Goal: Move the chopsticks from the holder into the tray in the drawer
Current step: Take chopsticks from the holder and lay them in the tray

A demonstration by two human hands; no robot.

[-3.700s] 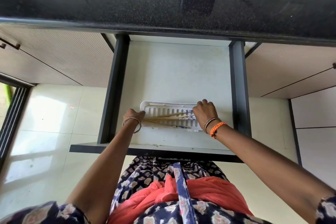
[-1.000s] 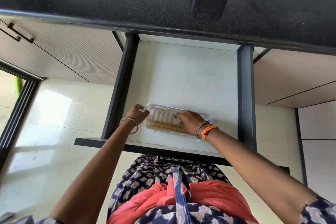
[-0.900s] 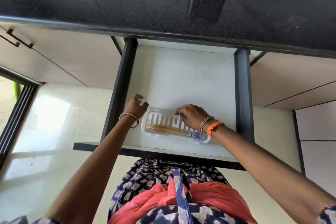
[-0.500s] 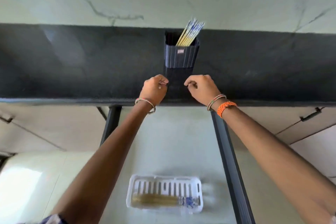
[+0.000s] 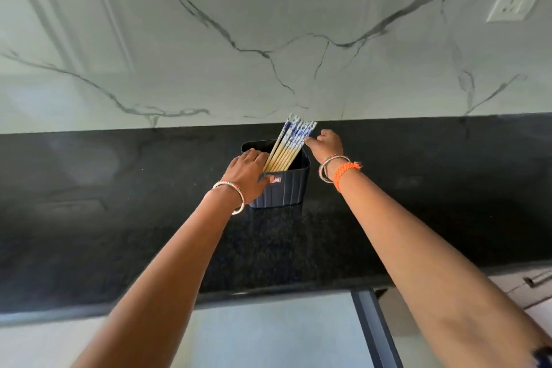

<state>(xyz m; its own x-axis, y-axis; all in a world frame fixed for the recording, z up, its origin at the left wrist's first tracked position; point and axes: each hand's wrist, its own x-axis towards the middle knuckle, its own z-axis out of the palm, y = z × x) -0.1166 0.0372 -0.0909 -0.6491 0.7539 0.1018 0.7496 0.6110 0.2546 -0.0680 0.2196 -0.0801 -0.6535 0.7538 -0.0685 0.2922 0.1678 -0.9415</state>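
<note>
Black speckled stone counter (image 5: 119, 233) carries a dark ribbed plastic holder (image 5: 282, 188) of blue-patterned bamboo chopsticks (image 5: 288, 146). Her left hand (image 5: 249, 175) grips the holder's near-left rim. Her right hand (image 5: 325, 145) touches the chopstick tops with its fingertips, grasping nothing yet.

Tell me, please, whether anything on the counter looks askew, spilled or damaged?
Nothing stands out. The chopsticks lean to the right inside the dark holder, which stands upright on the black counter; no spill or damage shows.

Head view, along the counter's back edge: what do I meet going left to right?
Left hand → chopsticks in the holder → right hand → orange wristband → wall socket.
</note>
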